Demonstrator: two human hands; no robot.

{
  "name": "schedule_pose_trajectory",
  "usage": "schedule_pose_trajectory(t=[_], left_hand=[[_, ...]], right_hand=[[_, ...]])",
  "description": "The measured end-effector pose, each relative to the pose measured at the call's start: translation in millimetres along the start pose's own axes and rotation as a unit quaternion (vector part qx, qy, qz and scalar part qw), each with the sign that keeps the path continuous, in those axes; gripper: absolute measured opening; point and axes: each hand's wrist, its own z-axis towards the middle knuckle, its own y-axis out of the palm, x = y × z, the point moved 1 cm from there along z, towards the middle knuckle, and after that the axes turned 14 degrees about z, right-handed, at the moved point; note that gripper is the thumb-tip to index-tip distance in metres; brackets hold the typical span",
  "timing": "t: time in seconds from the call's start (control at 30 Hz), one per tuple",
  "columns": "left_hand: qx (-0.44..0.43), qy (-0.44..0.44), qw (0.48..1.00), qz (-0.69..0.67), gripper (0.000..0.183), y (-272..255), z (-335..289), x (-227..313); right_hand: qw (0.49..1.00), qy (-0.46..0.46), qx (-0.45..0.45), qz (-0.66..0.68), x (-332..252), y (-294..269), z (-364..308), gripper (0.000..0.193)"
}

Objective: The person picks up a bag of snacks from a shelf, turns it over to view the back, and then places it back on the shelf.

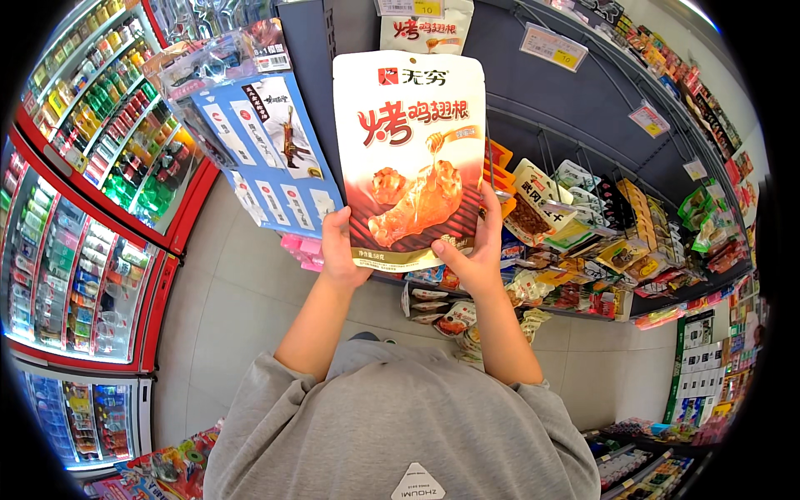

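A white and reddish snack pouch (412,158) with roasted chicken pictured on its front is held upright before me, between both hands. My left hand (344,252) grips its lower left edge, thumb at the front and the fingers mostly hidden behind. At the lower right corner my right hand (477,254) is closed on it, thumb pressed on the front. Right behind the pouch's top hangs a similar white pouch (427,29) on the dark shelf rack. To the left of the held pouch is a blue boxed toy package (275,158).
Red-framed drink coolers (171,242) with bottles and cans line the left. A dark display rack (583,108) with price tags and hanging snack packets (542,200) curves along the right. More packaged goods (158,467) stand at the lower left. Pale floor tiles (225,308) lie below.
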Motion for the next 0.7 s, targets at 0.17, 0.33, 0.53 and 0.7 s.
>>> schedule_pose_trajectory(t=[0.17,0.33,0.53,0.7], left_hand=[[-0.001,-0.001,1.0,0.017,0.054,-3.7,1.0,0.4],[0.018,0.008,0.994,0.108,0.058,-1.2,2.6,2.1],[0.061,0.078,0.969,0.228,0.055,16.7,3.2,7.5],[0.056,0.069,0.946,0.312,0.044,12.3,5.9,9.5]], right_hand=[[1.0,-0.017,0.006,-0.015,-0.6,2.0,0.6,0.089],[1.0,-0.018,0.024,-0.01,-3.9,2.3,1.0,0.089],[0.999,-0.023,0.027,-0.022,-3.6,-2.6,2.8,0.088],[0.999,-0.028,0.03,-0.036,-1.0,-2.1,2.9,0.089]])
